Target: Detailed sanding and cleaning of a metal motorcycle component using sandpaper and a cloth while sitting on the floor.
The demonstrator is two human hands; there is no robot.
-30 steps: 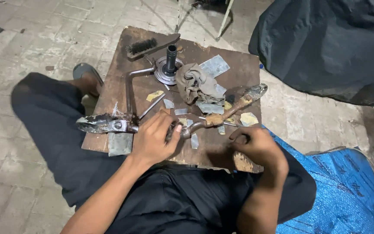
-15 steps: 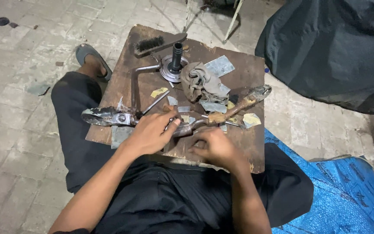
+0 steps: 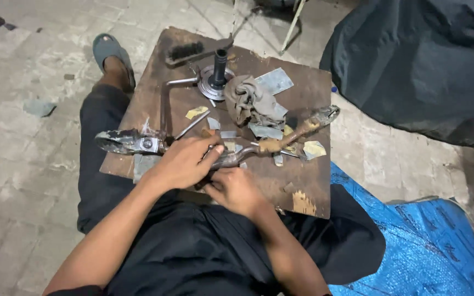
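Rusty metal tool (image 3: 231,158) lies across the near middle of the wooden board (image 3: 303,181), and both hands are on it. It is long and bent, and a wooden-looking handle (image 3: 289,137) runs from it up to the right, ending in a shiny metal head (image 3: 325,115).

Far to the left, a foot in a grey sandal (image 3: 108,55) rests on the stone floor (image 3: 23,137). At the left edge of the board sits a worn metal clamp piece (image 3: 127,142), partly hanging over the edge. Just beside it, the left hand (image 3: 182,161) is laid over the tool with its fingers curled down on it, gripping the left part. The right hand (image 3: 234,189) is just below and to the right, closed around the near part of the same tool; the two hands touch each other.

Higher on the board lie a black brush (image 3: 185,52), a round metal flange with a dark upright shaft (image 3: 218,77), and a crumpled grey rag (image 3: 250,101). Small flat metal scraps (image 3: 272,81) are spread around the rag. On the right, a blue tarp (image 3: 412,241) covers the floor, and a dark cloth (image 3: 423,60) is above it.
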